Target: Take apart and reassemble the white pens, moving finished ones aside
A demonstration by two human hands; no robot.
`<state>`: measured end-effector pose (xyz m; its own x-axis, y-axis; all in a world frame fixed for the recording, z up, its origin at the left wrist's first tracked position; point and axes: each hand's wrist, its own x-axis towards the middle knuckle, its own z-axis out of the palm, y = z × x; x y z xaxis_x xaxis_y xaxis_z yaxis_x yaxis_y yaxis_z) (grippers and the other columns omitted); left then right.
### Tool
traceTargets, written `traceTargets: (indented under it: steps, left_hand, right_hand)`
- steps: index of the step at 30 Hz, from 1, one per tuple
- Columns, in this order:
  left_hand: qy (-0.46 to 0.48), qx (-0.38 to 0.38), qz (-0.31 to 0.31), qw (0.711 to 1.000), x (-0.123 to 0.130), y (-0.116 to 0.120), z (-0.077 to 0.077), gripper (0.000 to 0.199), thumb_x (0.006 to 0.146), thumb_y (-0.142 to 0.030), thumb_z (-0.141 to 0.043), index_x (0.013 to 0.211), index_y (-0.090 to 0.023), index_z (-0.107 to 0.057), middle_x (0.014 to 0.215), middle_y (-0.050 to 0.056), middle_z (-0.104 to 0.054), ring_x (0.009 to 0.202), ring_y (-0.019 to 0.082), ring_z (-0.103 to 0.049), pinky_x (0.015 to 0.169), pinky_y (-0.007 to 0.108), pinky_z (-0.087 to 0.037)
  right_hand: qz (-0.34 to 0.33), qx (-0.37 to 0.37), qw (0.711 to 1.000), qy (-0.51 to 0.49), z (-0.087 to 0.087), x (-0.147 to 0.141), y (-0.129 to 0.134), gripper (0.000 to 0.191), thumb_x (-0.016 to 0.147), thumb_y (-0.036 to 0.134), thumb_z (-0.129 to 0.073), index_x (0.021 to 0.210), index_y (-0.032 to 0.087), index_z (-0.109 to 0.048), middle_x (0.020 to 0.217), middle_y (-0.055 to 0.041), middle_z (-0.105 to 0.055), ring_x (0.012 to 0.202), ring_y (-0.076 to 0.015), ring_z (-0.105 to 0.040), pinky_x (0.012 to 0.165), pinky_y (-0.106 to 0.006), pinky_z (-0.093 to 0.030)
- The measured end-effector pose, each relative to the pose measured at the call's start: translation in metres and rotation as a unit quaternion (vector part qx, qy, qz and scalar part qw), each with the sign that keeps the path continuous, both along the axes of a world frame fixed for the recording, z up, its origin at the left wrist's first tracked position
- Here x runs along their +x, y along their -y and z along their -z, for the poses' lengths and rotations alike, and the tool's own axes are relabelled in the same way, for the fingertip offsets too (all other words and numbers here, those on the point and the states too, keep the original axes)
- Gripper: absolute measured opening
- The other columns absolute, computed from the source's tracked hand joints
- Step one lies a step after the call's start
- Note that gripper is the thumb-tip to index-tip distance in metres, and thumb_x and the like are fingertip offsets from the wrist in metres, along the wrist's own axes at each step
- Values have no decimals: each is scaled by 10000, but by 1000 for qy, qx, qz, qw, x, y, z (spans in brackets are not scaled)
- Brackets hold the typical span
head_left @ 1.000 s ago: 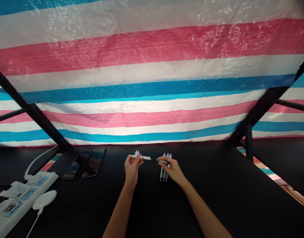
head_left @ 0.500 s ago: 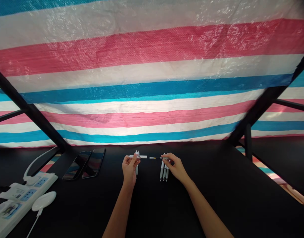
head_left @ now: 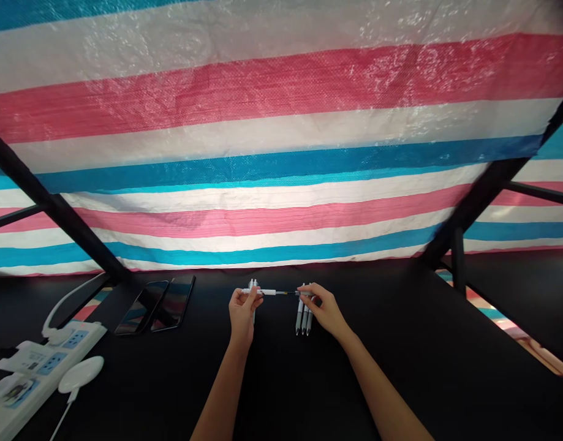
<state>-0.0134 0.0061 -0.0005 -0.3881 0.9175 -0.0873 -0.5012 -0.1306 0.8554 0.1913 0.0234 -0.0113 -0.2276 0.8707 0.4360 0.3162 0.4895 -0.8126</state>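
Between thumb and fingers, my left hand (head_left: 242, 309) pinches a white pen barrel (head_left: 268, 292) held level, its open end to the right. My right hand (head_left: 321, 306) is closed on the front part of a pen refill (head_left: 288, 293); a grey tip piece seems to be around it, partly hidden by the fingers. The refill's rear end meets the barrel's opening. Several white-and-grey pens (head_left: 304, 318) lie side by side below my right fingers. Behind my left hand at least one more white pen (head_left: 253, 283) lies on the table, mostly covered.
Two dark phones (head_left: 142, 307) lie to the left on the black table (head_left: 281, 380). A white power strip (head_left: 46, 367) with plugs and a round white charger (head_left: 81, 374) are at the far left. Striped sheeting (head_left: 281, 214) and black frame bars (head_left: 86, 229) stand behind.
My left hand has moved slightly right with the barrel. The gap has closed, and the refill's rear end is now at the barrel's opening. My right hand has hardly moved.
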Motion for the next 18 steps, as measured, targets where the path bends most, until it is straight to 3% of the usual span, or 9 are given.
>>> traceTargets:
  steps: [9, 18]
  left_hand:
    - [-42, -8, 45, 998, 14, 2, 6, 361, 580, -344, -775, 652, -156, -476, 748, 42, -695, 663, 152, -679, 587, 226, -537]
    - [-37, -24, 82, 996, 19, 6, 0, 392, 544, -337, -796, 646, -160, -460, 746, 40, -694, 658, 138, -667, 595, 223, -530]
  right_hand:
    - [-11, 2, 999, 45, -5, -13, 9, 210, 854, 317, -502, 968, 212, -644, 823, -43, -625, 692, -159, -580, 597, -262, -445]
    - [-18, -12, 998, 55, -6, -16, 12, 226, 872, 332, -472, 985, 211, -626, 848, -43, -634, 711, -160, -579, 603, -251, -430]
